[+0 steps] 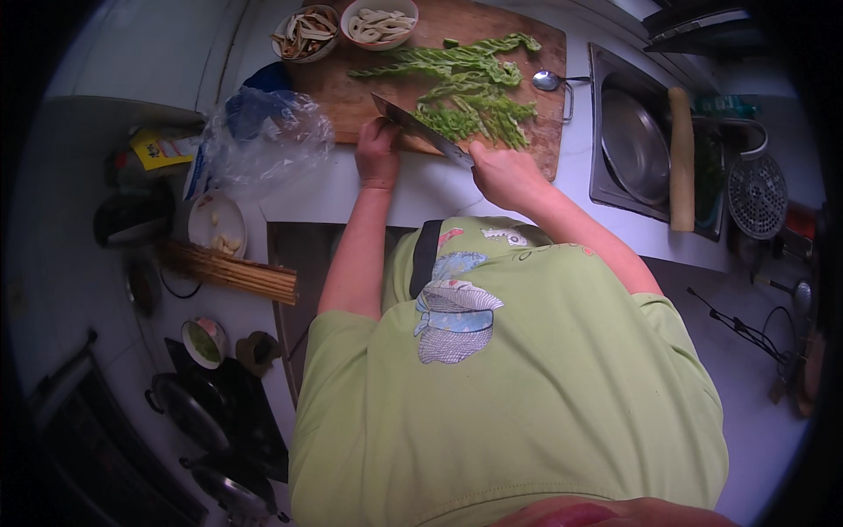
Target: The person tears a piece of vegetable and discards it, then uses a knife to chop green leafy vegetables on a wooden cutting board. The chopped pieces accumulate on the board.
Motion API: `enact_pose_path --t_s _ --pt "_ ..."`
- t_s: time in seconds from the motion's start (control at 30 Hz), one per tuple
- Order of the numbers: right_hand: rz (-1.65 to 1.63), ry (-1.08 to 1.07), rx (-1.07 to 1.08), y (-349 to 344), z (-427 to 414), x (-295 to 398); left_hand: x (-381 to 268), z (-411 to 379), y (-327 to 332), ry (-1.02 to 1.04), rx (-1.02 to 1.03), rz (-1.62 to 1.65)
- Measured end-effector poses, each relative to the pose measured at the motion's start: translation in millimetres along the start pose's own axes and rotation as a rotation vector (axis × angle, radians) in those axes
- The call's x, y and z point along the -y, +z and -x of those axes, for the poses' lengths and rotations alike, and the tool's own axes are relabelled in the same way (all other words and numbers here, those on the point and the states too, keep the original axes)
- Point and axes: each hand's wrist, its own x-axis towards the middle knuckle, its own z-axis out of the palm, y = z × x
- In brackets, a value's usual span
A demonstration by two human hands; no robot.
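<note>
My right hand is closed around the handle of a kitchen knife, whose broad blade slants up and left over the front edge of a wooden cutting board. At the blade's far end is my left hand, its fingers bent; whether they touch the blade or hold anything is unclear. Beyond the knife, green leafy vegetables lie in long strips, with finely cut pieces close to the blade. Two bowls stand at the board's far left, one with brown-edged slices, one with pale slices.
Left of the board lie a clear plastic bag, a plate with garlic and a bundle of wooden sticks. On the right are a spoon, a sink holding a metal basin, and a wooden rolling pin across it.
</note>
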Motion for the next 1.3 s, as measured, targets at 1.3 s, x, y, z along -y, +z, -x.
enact_pose_path --t_s 1.3 --pt "0.061 -0.065 -0.241 23 31 -48 -17 -141 -9 -0.366 0.026 0.398"
